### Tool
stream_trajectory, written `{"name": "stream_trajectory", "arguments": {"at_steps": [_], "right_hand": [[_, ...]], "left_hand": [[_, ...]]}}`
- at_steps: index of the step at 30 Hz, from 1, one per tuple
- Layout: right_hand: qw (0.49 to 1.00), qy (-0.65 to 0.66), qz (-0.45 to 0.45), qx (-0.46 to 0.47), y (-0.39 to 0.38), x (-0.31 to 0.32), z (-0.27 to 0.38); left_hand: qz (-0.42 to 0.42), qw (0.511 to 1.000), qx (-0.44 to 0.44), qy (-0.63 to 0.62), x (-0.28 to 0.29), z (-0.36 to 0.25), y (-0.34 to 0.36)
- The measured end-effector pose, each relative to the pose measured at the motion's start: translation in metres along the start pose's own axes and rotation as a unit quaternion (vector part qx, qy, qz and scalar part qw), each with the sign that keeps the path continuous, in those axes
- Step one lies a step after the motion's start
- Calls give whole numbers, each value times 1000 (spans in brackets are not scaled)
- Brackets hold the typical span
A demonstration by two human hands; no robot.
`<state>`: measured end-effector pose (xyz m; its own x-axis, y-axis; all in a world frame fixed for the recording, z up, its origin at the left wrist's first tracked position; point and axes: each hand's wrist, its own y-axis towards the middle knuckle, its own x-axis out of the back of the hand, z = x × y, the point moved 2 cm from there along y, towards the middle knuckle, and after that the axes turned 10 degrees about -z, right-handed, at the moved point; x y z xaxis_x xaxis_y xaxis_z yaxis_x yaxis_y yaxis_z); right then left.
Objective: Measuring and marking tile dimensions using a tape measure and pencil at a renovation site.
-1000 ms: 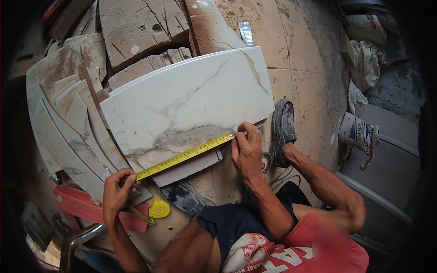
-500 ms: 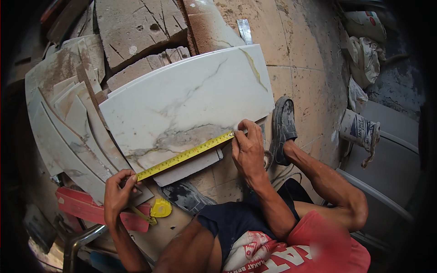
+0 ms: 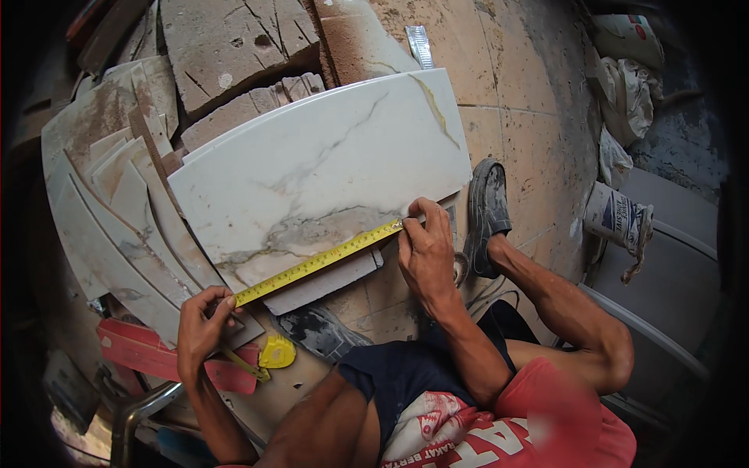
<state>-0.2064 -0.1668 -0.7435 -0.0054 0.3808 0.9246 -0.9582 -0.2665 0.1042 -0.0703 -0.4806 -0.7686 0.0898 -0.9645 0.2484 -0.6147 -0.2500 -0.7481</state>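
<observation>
A yellow tape measure blade point(image 3: 320, 265) stretches along the near edge of a white marble-look tile point(image 3: 328, 156) with grey veins. My left hand point(image 3: 204, 326) pinches the blade at the tile's near left corner. At the near right part of the edge, my right hand point(image 3: 427, 253) grips the metal-hooked end of the blade between thumb and fingers. Below my left hand the blade bends back to the yellow tape case point(image 3: 277, 352), which hangs or rests beside a red metal piece point(image 3: 172, 355); which of the two I cannot tell.
Cut tile pieces point(image 3: 117, 234) lean in a pile at the left. Concrete blocks point(image 3: 238, 51) lie behind the tile, and another pale slab point(image 3: 328, 285) shows under its near edge. A bucket point(image 3: 616, 217) and sacks point(image 3: 626, 101) stand at the right. My shoe point(image 3: 488, 214) is beside the tile.
Both hands keep hold of the tape blade along the same edge. The whole scene shifts very slightly in the picture; nothing is let go.
</observation>
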Motion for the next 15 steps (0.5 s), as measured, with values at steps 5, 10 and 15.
{"name": "stream_trajectory", "arguments": {"at_steps": [5,10,15], "right_hand": [[1000,6,-3,-17,0,-4,2],[1000,-15,-10,9,5,-1,2],[1000,-4,-10,-3,6,-1,2]], "left_hand": [[-5,1000,-4,26,1,1,-3],[-5,1000,1,-5,0,2,-1],[-4,1000,9,0,0,0,-3]]}}
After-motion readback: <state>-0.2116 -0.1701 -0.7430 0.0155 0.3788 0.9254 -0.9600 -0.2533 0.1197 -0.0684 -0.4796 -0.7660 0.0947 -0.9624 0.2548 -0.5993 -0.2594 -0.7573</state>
